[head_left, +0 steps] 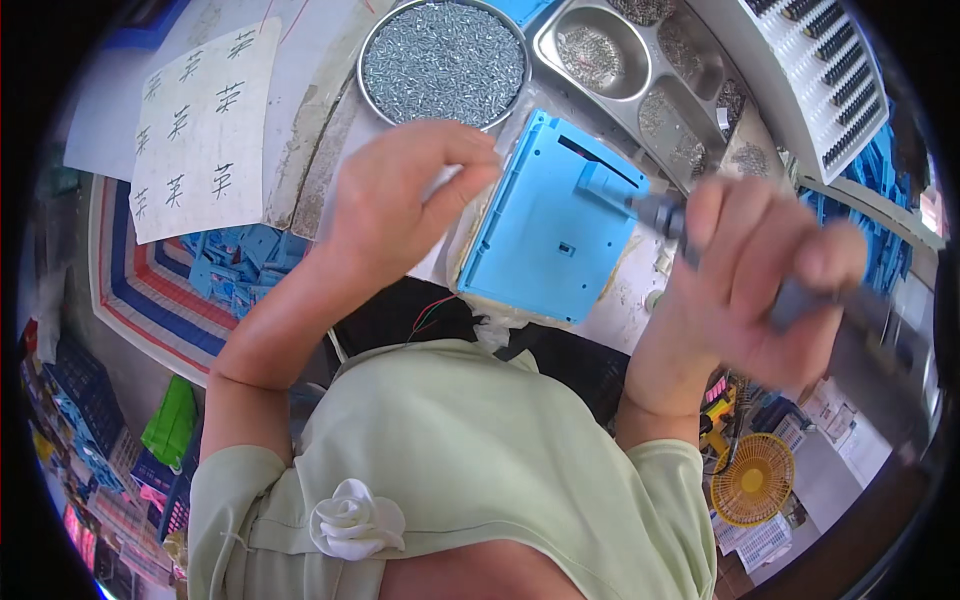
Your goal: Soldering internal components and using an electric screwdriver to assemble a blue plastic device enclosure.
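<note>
A light blue rectangular plastic housing (545, 235) lies flat in front of me, with a long dark slot near its far edge and a small square hole near its middle. My right hand (765, 270) is wrapped round a dark electric screwdriver (860, 340), whose grey nose points left over the housing's right side. Motion smears the hand and tool. Beside the housing's far left corner, my left hand (405, 195) is bent in a pinch, just below a round metal bowl full of small silver screws (443, 62). Whatever its fingertips hold is too small to make out.
At the far right stand a steel compartment tray (640, 110) with small metal parts and a white tray (850, 80) with rows of black pieces. A paper sheet (205, 130) lies left, above a striped bag (145, 305) with blue parts. A yellow basket (752, 480) sits lower right.
</note>
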Available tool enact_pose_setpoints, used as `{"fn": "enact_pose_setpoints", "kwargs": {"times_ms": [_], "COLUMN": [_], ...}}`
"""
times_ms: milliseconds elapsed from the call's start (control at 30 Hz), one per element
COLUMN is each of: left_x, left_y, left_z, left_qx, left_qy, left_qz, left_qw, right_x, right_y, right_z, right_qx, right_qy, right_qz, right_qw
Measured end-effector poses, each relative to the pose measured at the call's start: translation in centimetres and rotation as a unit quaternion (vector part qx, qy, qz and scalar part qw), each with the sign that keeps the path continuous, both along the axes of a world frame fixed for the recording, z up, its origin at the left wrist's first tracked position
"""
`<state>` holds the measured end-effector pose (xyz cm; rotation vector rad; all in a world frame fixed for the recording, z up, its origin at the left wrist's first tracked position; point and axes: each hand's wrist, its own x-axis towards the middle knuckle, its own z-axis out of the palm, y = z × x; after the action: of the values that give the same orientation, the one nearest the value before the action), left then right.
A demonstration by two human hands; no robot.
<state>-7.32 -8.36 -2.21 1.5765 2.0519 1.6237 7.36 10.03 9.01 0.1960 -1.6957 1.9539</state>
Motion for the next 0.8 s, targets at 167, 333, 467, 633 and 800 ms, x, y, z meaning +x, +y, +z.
{"fn": "enact_pose_setpoints", "kwargs": {"times_ms": [167,333,467,633,800], "left_x": [0.8,2.1,2.7,3.8,4.1], "left_y": [-0.4,0.8,0.9,0.3,-0.1], "left_z": [0.2,0.5,0.3,-0.5,-0.3], "left_qx": [-0.043,-0.001,0.007,-0.033,-0.052], "left_qy": [-0.004,0.054,0.068,0.071,0.081], "left_qz": [-0.072,-0.098,-0.127,-0.124,-0.103], "left_qw": [0.996,0.994,0.989,0.989,0.990], "right_x": [-4.9,-5.9,-6.1,-6.3,-6.0], "right_y": [2.2,1.4,1.2,0.6,0.2], "right_z": [-3.7,-4.5,-5.1,-5.5,-4.7], "right_qx": [-0.006,0.014,0.030,0.067,0.073], "right_qy": [0.035,0.023,0.008,-0.029,-0.072], "right_qz": [0.003,-0.020,-0.041,-0.074,-0.080], "right_qw": [0.999,0.999,0.999,0.995,0.991]}}
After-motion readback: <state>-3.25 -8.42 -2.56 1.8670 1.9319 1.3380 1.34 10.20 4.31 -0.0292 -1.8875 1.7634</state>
